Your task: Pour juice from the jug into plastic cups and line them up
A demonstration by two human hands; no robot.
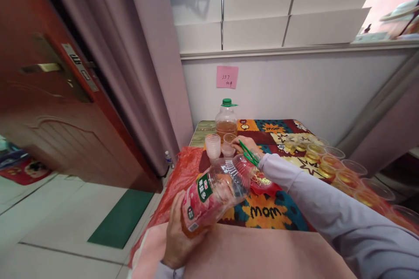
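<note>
My left hand (181, 231) is wrapped round the lower part of a large clear juice bottle (209, 198) with a pink and green label. The bottle lies tilted, its neck toward the right, and amber liquid shows near its base. A green carry handle (248, 153) on its neck end is beside my right wrist. My right hand (248, 144) reaches over the neck, fingers closed on the edge of a clear plastic cup (228, 148). Left of that cup stands a stack of clear cups (213, 146). Some of my right fingers are hidden.
Behind the cups stands another bottle (226, 122) with a green cap. Several cups of yellow drink (327, 165) line the table's right side. A red packet (266, 185) lies on the patterned tablecloth (265, 213). Red plastic sheeting (183, 174) covers the left edge; a wall (278, 87) closes the back.
</note>
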